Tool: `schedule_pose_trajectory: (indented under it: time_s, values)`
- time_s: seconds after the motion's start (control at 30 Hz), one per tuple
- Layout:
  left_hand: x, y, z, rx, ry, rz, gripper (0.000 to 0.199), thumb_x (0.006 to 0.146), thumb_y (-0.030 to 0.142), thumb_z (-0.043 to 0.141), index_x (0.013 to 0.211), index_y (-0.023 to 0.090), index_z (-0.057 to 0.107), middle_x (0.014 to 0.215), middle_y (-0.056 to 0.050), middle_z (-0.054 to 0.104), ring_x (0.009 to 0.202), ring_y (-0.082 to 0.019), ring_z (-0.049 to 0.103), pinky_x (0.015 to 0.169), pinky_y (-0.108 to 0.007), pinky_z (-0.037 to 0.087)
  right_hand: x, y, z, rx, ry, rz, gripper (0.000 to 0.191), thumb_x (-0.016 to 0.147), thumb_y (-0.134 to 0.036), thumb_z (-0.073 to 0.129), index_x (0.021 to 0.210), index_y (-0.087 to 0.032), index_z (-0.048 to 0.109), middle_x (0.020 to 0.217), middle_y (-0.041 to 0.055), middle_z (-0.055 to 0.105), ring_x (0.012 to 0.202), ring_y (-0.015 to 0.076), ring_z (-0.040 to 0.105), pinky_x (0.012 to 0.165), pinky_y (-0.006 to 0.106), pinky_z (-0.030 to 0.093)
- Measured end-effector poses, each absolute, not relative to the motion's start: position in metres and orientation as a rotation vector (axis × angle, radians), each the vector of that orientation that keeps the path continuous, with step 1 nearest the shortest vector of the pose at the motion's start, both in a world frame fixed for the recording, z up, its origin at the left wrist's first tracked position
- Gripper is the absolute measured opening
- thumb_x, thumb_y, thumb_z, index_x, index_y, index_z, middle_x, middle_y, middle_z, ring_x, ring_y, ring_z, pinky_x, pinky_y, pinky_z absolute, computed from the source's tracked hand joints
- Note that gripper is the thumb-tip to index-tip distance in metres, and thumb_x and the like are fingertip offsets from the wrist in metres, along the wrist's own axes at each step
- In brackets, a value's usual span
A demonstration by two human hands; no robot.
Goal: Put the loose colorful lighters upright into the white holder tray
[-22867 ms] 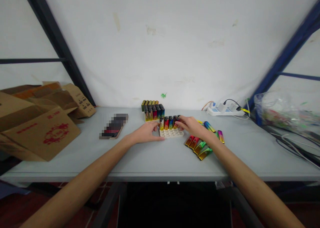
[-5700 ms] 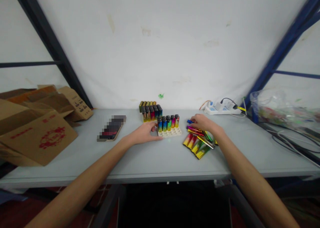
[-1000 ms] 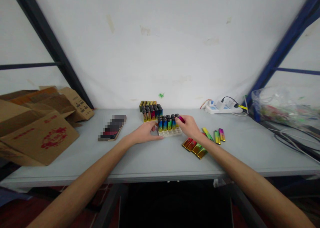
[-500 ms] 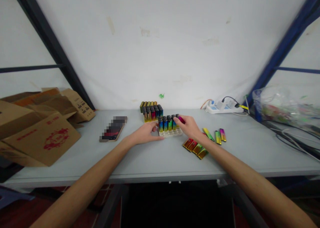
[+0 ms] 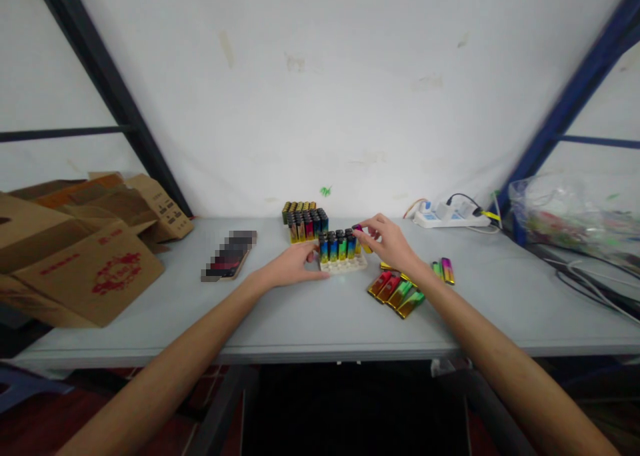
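A white tray with rows of holes stands mid-table, its back part filled with upright lighters in shiny blue, green and yellow with black tops. My left hand grips the tray's left end, thumb along the front edge and fingers curled at the side. Between the thumb and fingers of my right hand is a purple-and-yellow lighter, tilted at the tray's right end. Below that hand lie several loose red, green and gold lighters, partly covered by my forearm.
Behind the tray stand more upright lighters. A phone lies left, beside cardboard boxes. Two or so lighters lie right. A power strip sits by the wall; cables and a plastic bag are far right.
My right hand has lifted slightly and shifted right, and the purple-and-yellow lighter now shows more of its length. My left hand stays at the tray. The view has shifted a little.
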State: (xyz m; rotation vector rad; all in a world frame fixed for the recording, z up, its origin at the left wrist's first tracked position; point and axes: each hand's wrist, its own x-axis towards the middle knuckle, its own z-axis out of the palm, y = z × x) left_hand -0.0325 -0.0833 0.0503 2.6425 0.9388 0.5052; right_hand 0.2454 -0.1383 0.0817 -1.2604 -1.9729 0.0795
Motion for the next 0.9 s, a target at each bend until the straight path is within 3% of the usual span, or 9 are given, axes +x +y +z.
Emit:
schedule_pose_trajectory:
  time_s: [0.1,0.33,0.53,0.7,0.8,0.9]
  values:
    - [-0.033,-0.083,0.049,2.633,0.942,0.526,0.058,0.077,0.072,0.069,0.096,0.018,0.059,0.090,-0.005,0.062,0.079,-0.022,0.059,0.069,-0.031,0.044,0.250,-0.137,0.082,-1.331,-2.041,0.106,0.034,0.103,-0.049,0.050,0.096,-0.020,0.067,0.078,0.0048,0.069,0.069,0.0185,0.061,0.069,0.029,0.043]
    - [-0.031,-0.085,0.052,2.613,0.968,0.517,0.059,0.075,0.073,0.069,0.094,0.018,0.060,0.088,-0.005,0.062,0.078,-0.022,0.059,0.068,-0.031,0.044,0.256,-0.129,0.074,-1.460,-2.179,0.144,0.026,0.105,-0.040,0.048,0.095,-0.020,0.061,0.075,0.0058,0.073,0.069,0.0196,0.066,0.064,0.027,0.042]
    - [-0.030,-0.086,0.053,2.626,0.958,0.516,0.057,0.076,0.071,0.070,0.095,0.018,0.059,0.089,-0.005,0.062,0.077,-0.022,0.058,0.069,-0.032,0.044,0.261,-0.134,0.087,-1.360,-2.302,0.194,0.020,0.102,-0.034,0.056,0.091,-0.020,0.065,0.085,0.0077,0.074,0.075,0.0198,0.065,0.070,0.029,0.045]
    - [-0.031,-0.085,0.052,2.614,0.968,0.523,0.058,0.075,0.072,0.070,0.094,0.019,0.059,0.089,-0.005,0.063,0.079,-0.023,0.059,0.069,-0.031,0.045,0.269,-0.132,0.083,-1.388,-2.253,0.361,0.029,0.102,-0.040,0.054,0.089,-0.019,0.070,0.075,0.0059,0.073,0.066,0.0181,0.065,0.066,0.028,0.046]
    - [-0.031,-0.085,0.052,2.615,0.973,0.512,0.059,0.075,0.072,0.070,0.096,0.018,0.060,0.091,-0.006,0.064,0.080,-0.023,0.060,0.069,-0.032,0.045,0.276,-0.130,0.078,-1.462,-2.292,0.308,0.034,0.098,-0.047,0.059,0.088,-0.019,0.075,0.078,0.0084,0.075,0.065,0.0187,0.064,0.066,0.029,0.046]
    - [-0.031,-0.086,0.053,2.614,0.963,0.515,0.057,0.076,0.070,0.070,0.096,0.018,0.060,0.091,-0.006,0.064,0.079,-0.023,0.060,0.070,-0.032,0.045,0.287,-0.130,0.079,-1.534,-2.340,0.235,0.026,0.096,-0.041,0.063,0.093,-0.020,0.078,0.083,0.0090,0.077,0.069,0.0201,0.065,0.067,0.030,0.046]
